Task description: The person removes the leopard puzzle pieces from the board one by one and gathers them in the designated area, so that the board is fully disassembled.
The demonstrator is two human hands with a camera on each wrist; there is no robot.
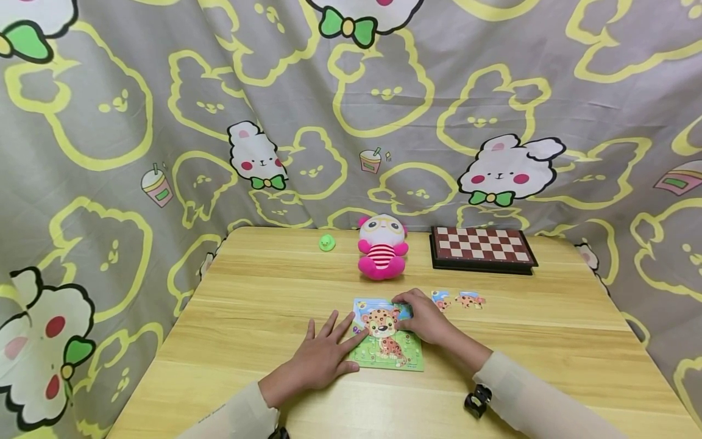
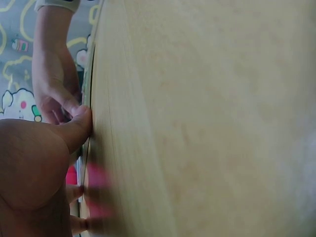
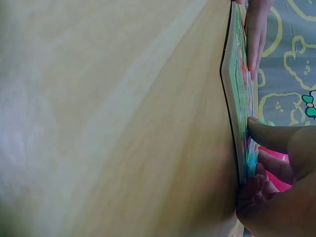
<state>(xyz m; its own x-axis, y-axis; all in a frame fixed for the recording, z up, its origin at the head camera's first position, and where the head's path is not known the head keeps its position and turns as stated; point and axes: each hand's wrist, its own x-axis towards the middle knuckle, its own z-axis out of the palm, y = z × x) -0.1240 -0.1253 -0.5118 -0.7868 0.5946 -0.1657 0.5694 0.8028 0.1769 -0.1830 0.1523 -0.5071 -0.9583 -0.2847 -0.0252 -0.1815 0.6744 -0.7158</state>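
- Leopard puzzle: flat on the counter, between the two hands; its left edge and upper right corner are partly covered by them, and both wrist views see it nearly edge-on.
- Grey curtain: behind the counter, printed with rabbits and cups, several cut off by the frame.
- Counter: pale wood; its near edge is out of frame.
- Sleeves: cut off below; marks on the left one are too small to read.
- Chessboard: at the back right.
- Plush panda: pink and white, beyond the puzzle; only pink bits show in the wrist views.
- Left hand: grip spread, fingers apart, forefinger lying on the puzzle's face.
- Right hand: grip pinching a corner piece between thumb and forefinger; whether it is fully seated is hidden.
- Wrist straps: black, the left one mostly cut off.
- Loose pieces: two, just beyond the right hand.
- Green toy: left of the panda, details too small to make out.
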